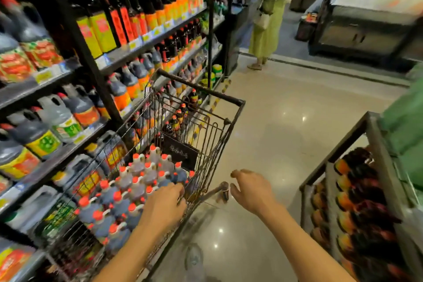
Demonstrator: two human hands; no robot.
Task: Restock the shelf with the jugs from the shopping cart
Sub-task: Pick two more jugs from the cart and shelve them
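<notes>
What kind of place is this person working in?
Most likely a supermarket aisle: black metal shelves lined with dark sauce bottles, plus a black wire shopping cart full of red-capped dark jugs.

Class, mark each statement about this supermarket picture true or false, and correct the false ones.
1. The shopping cart holds many red-capped jugs. True.
2. The right hand holds a jug. False: it hovers empty outside the cart, above the floor.
3. The shelf stands to the person's left. True.
4. The left hand rests on the shelf. False: it reaches in over the jugs in the cart.
</notes>
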